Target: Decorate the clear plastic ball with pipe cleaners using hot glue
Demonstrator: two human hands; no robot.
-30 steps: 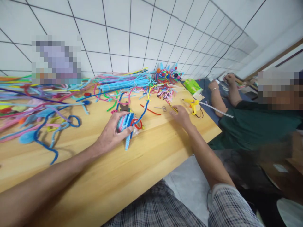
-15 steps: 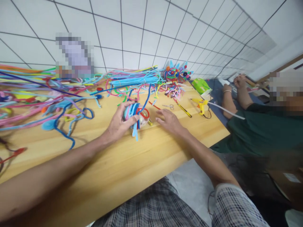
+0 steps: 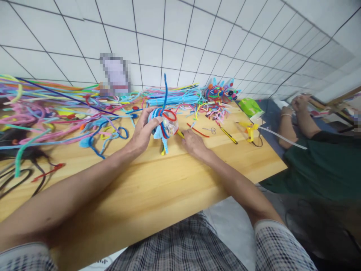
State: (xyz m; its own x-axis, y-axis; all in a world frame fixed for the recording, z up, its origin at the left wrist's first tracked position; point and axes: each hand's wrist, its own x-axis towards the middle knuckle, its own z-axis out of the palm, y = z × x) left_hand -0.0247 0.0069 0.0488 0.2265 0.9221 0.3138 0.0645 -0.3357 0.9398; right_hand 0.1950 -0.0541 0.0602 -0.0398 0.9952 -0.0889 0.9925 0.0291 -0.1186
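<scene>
My left hand [image 3: 143, 130] grips a small craft figure [image 3: 164, 125] made of light blue, red and dark blue pipe cleaners round a clear ball, held upright on the wooden table [image 3: 158, 184]. One dark blue pipe cleaner sticks straight up from it. My right hand [image 3: 193, 143] rests on the table just right of the figure, fingers closed on a short yellow piece [image 3: 180, 133] beside the figure's base.
A big heap of coloured pipe cleaners [image 3: 56, 109] covers the table's back and left. A finished colourful figure [image 3: 222, 93], scissors [image 3: 210, 130], a yellow knife [image 3: 228, 135] and a yellow glue gun [image 3: 249, 131] lie right. Another person's arms [image 3: 293, 120] rest beyond the right edge.
My right hand drew back from near the scissors to beside the figure. My left hand lifted and turned the figure upright, so a dark blue pipe cleaner now points up.
</scene>
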